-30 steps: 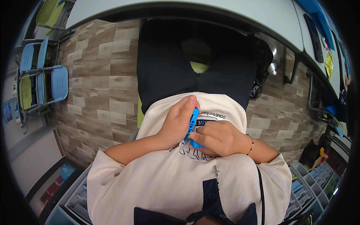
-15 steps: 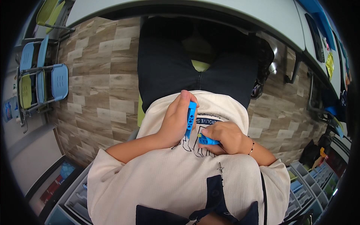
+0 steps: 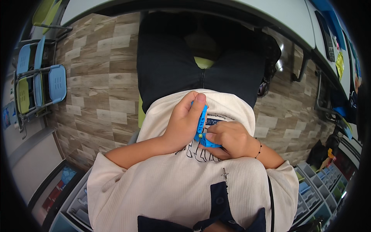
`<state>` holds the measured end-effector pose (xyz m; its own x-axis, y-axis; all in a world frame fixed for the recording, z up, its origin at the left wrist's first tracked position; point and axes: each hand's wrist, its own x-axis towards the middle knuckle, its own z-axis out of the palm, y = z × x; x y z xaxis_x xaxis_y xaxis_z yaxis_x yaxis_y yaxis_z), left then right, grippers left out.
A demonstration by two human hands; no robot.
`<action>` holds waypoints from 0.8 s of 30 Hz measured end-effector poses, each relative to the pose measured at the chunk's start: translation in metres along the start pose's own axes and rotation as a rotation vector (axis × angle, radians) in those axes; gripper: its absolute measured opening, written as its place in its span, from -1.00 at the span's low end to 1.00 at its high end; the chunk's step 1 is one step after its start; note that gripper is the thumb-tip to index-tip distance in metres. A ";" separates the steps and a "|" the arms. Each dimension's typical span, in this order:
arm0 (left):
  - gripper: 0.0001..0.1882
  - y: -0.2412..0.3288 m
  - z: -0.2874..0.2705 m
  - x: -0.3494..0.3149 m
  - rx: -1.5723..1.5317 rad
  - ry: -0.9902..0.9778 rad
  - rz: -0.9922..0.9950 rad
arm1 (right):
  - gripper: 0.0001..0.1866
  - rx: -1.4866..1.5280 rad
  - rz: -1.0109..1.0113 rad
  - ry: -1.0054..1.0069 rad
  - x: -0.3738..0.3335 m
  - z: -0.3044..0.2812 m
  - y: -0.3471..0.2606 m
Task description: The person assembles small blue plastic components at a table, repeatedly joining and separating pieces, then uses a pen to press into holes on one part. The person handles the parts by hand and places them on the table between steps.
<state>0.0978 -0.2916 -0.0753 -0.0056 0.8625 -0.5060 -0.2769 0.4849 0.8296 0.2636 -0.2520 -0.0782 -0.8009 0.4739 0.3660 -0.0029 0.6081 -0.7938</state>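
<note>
Above my lap, my left hand (image 3: 184, 120) is closed round a blue building-block piece with a row of round holes (image 3: 201, 123), held nearly upright with its thumb over the top end. Pinched in my right hand (image 3: 232, 140) is a second, smaller blue building-block piece (image 3: 210, 142). A small yellow-green peg (image 3: 200, 135) shows at its left end. That end meets the lower end of the holed piece; whether the two are joined, I cannot tell. My fingers hide parts of both pieces.
A white table (image 3: 278, 19) runs across the far side, with a dark flat object (image 3: 325, 36) at its right. Blue and green folding chairs (image 3: 57, 83) stand at the left on the wood-patterned floor (image 3: 102, 73). Grey compartment trays (image 3: 309, 193) are at the lower right.
My hands have come together. The peg end of the right-hand piece now meets the lower end of the holed piece, where a gap was before. The left-hand piece has shifted slightly right.
</note>
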 end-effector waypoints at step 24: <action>-0.54 -0.007 -0.003 0.002 -0.024 0.028 0.082 | -0.67 0.020 -0.007 0.006 -0.002 0.004 0.002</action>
<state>0.0971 -0.2940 -0.0831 -0.0560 0.8946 -0.4433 -0.2975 0.4088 0.8628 0.2628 -0.2538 -0.0826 -0.7970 0.4739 0.3744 -0.0201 0.5987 -0.8007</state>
